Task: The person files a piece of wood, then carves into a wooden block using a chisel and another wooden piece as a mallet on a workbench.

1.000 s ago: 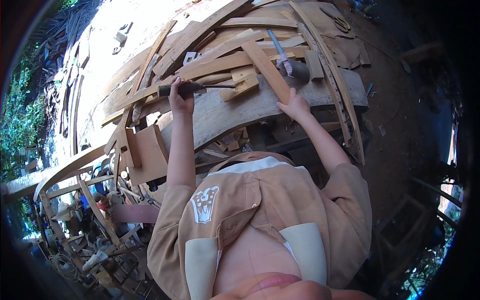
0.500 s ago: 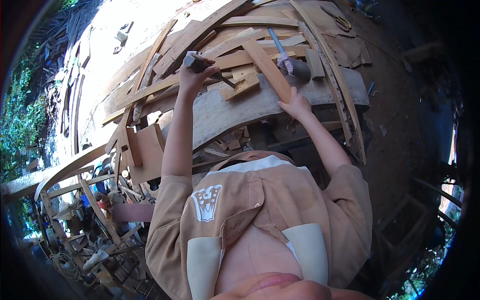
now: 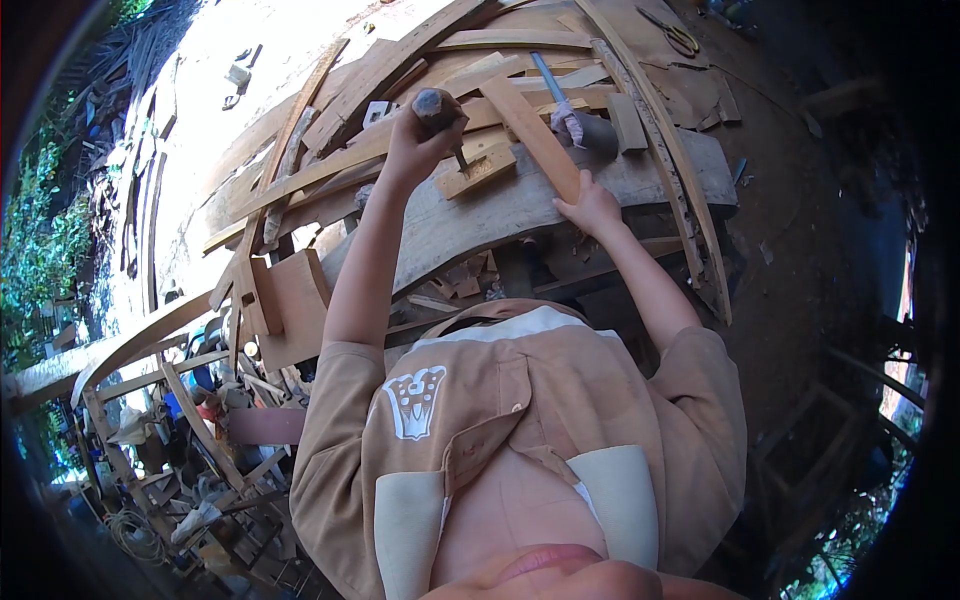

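Note:
My left hand is closed around the dark handle of a chisel. The chisel stands nearly upright, its narrow blade meeting a small light wooden block with a rough slot cut in its top. The block lies on a thick, weathered plank. My right hand grips the near end of a flat wooden board, which points away from me just right of the block. Behind my right hand lies a dark grey cylinder, with a blue bar and a pale cloth at its left.
Long wooden strips lie crisscrossed beyond the plank. A narrow curved strip crosses its right end. Yellow-handled scissors lie on the ground at far right. A slotted wooden piece leans at left, above cluttered scraps.
My left hand has shifted right and turned the chisel from a slant to nearly upright, its blade still at the block's slot. My right hand and the board have barely moved.

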{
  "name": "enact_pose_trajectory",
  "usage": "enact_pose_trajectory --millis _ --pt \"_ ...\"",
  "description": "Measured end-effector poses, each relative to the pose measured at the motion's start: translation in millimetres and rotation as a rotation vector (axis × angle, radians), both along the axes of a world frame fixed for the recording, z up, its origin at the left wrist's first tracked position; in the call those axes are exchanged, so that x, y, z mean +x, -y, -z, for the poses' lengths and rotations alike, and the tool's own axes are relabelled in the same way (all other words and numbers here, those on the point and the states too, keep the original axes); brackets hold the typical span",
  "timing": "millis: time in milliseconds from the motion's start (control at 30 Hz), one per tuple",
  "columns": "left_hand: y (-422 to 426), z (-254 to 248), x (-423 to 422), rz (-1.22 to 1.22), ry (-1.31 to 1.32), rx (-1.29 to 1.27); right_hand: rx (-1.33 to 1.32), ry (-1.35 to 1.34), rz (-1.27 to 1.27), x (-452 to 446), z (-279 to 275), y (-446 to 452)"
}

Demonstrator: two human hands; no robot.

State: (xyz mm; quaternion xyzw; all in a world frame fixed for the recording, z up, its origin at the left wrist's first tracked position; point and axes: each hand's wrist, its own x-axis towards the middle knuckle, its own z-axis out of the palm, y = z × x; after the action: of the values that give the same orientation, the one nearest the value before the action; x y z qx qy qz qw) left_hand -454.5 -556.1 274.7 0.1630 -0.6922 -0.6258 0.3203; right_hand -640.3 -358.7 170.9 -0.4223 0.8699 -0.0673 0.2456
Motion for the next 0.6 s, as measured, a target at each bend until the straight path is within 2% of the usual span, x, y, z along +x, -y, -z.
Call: enact_pose_trajectory --millis 433,533,600 --pt "-13.1 0.9 -3.0 0.071 0.052 0.000 -0.024 -0.031 -0.007 -0.1 2.4 -0.5" --pt "-9.3 4.6 -5.0 0.058 0.065 0.026 -0.029 0.060 0.032 -9.5 -6.3 0.8" --pt "-6.6 9.0 -5.9 0.033 0.066 -0.029 -0.188 0.373 0.117 -20.5 -16.8 1.6"
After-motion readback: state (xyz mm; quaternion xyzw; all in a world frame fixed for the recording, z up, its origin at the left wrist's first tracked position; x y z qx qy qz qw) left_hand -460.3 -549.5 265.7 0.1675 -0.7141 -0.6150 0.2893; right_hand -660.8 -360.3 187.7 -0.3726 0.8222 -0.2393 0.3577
